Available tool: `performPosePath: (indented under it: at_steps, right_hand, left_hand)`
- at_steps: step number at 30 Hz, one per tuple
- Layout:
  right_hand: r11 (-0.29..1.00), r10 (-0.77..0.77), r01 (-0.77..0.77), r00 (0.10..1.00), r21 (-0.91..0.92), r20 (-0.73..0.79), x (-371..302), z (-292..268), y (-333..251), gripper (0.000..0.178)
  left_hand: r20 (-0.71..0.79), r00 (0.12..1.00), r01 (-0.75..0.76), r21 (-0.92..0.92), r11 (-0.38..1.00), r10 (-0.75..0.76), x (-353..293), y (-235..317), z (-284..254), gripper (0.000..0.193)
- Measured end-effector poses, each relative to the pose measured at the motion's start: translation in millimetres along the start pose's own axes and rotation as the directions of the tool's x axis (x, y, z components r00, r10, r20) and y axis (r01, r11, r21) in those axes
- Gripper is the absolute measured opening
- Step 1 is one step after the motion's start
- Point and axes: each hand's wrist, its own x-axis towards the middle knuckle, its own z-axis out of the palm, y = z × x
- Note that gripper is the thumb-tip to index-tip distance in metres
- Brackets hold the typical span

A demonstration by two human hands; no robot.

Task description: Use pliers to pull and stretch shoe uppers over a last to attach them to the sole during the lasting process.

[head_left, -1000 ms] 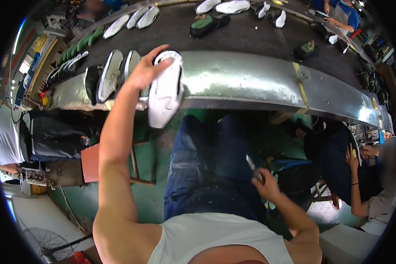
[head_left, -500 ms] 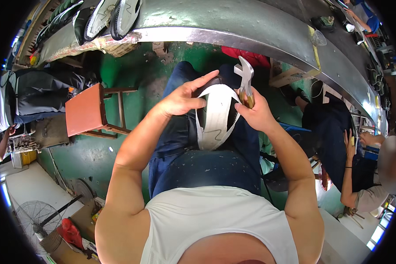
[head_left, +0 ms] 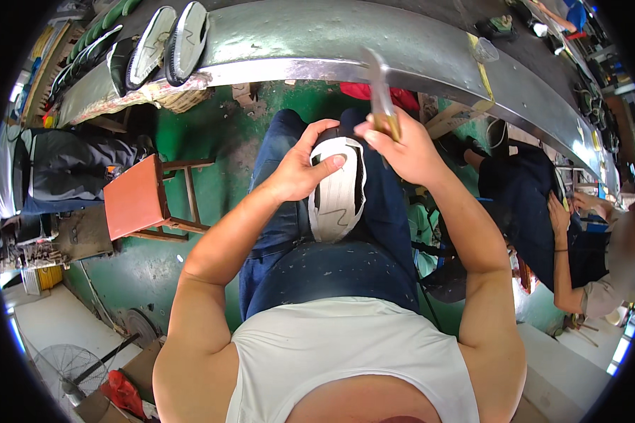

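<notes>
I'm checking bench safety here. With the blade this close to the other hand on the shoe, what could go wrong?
1. The right hand holds a knife right beside the left hand gripping the white-soled shoe; a slip could cut those fingers.
2. The shoe rests on the lap, so a missed stroke might reach the legs.

Shoe [head_left: 337,189]: white sole facing up with a dark wavy line across it, black upper showing at the edges, lying lengthwise on the person's lap, toe pointing away. Knife [head_left: 381,95]: thin metal blade, wooden handle, held upright and slightly tilted just above the shoe's far end, blade tip up.
</notes>
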Motion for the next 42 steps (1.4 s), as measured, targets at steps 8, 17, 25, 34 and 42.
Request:
performPosePath:
  at_steps: [8,17,25,34,42]
  right_hand:
    - [0.879,0.379,-0.462,0.829,0.12,0.411,-97.7,6.7,-1.6,0.037]
    - [0.899,0.336,-0.42,0.846,0.129,0.414,-72.5,5.2,10.8,0.028]
    - [0.983,0.145,-0.128,0.981,-0.133,0.129,-82.1,44.4,81.9,0.033]
    - [0.819,0.206,-0.095,0.969,-0.567,0.135,-99.0,32.6,10.0,0.032]
    - [0.883,0.403,-0.341,0.903,-0.322,0.151,-210.6,-8.7,54.7,0.032]
  left_hand:
    - [-0.013,0.998,0.054,-0.062,0.997,-0.055,-8.1,-5.9,-15.0,0.056]
    - [0.005,0.999,0.037,0.118,0.992,-0.038,-2.3,-8.1,-11.0,0.049]
    - [0.06,0.997,0.052,-0.174,0.983,-0.042,7.5,-35.0,-12.1,0.045]
    - [0.059,0.995,0.089,-0.225,0.97,-0.078,0.7,-10.2,-6.0,0.045]
    - [-0.178,0.968,-0.144,0.178,0.973,0.175,-10.9,-4.3,-10.7,0.043]
